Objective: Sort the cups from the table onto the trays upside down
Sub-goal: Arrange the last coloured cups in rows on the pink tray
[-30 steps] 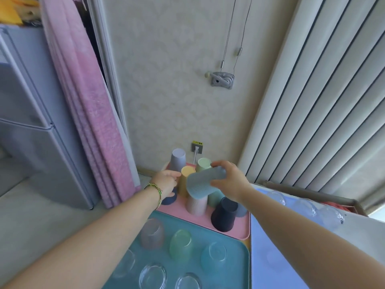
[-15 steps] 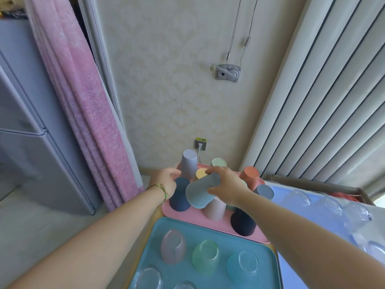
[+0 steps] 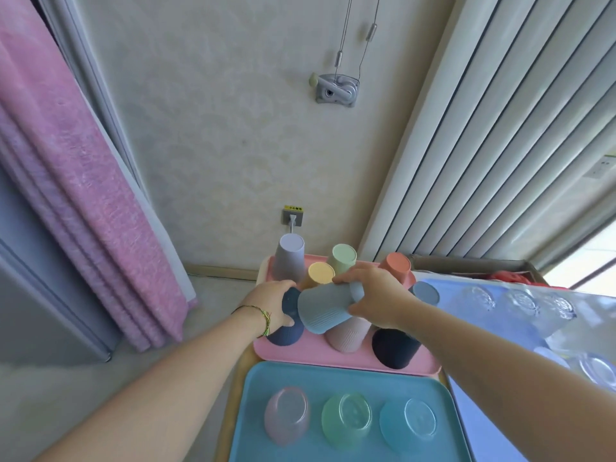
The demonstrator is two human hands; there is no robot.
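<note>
The right hand (image 3: 376,301) grasps a grey-blue ribbed cup (image 3: 325,310), tipped on its side in the air just above the pink tray (image 3: 320,356); the left hand (image 3: 270,305) curls round a navy cup (image 3: 287,333) standing upside down at that tray's near left corner; around them more cups sit inverted, lilac (image 3: 289,258), yellow (image 3: 320,273), green (image 3: 343,258), orange (image 3: 396,265); nearer me, the teal tray (image 3: 333,378) carries three tinted glasses.

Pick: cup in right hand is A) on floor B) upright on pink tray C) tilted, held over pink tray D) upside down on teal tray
C: the right hand grips the cup tilted sideways above the pink tray.
</note>
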